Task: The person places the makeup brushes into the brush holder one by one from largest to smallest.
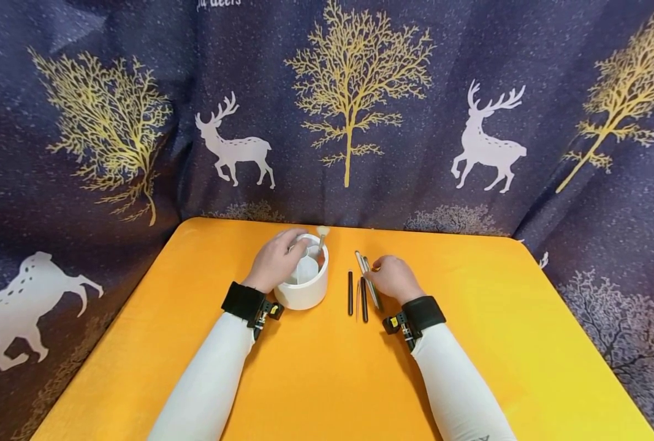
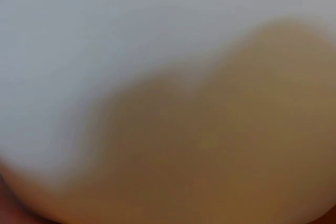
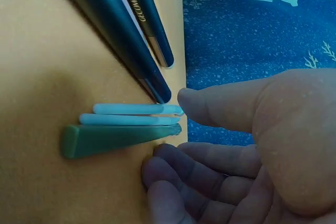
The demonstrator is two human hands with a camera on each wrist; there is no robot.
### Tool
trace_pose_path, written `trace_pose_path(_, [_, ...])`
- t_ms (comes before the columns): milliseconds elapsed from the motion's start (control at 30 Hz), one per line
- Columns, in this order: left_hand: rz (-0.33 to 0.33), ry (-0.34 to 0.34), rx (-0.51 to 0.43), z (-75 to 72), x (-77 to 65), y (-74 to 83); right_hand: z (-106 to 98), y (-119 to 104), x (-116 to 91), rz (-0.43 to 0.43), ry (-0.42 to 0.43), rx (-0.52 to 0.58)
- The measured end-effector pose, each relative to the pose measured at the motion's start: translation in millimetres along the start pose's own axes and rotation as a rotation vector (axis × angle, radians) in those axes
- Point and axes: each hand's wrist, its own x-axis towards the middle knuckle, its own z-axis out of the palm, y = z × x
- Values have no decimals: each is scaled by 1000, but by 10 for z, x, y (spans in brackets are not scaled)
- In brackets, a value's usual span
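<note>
A white round divided organizer (image 1: 303, 297) stands left of centre. My left hand (image 1: 276, 260) grips its left rim, the thumb reaching over the inside; in the left wrist view only a blurred white surface (image 2: 105, 24) fills the upper part. A pale-tipped brush (image 1: 322, 236) stands in the organizer. Above the loose tools at the right is my right hand (image 1: 395, 278). In the right wrist view its thumb (image 3: 220, 103) and curled fingers stand apart, right at the ends of two slim white sticks (image 3: 131, 119) and a green wedge-shaped tool (image 3: 115, 139). Nothing is pinched.
Left of my right hand, a black pen-like stick (image 1: 350, 294), a thin reddish tool (image 1: 358, 300) and another black stick (image 1: 365, 303) lie side by side on the orange tabletop (image 1: 315, 373). A dark patterned curtain (image 1: 349, 208) hangs behind the table's far edge.
</note>
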Motion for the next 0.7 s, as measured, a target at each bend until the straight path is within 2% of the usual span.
trace_pose_path(333, [1, 1, -6, 10, -8, -3, 67, -13, -8, -2, -40, -14])
trace_pose_path(700, [1, -33, 13, -30, 6, 9, 59, -28, 5, 8, -47, -9])
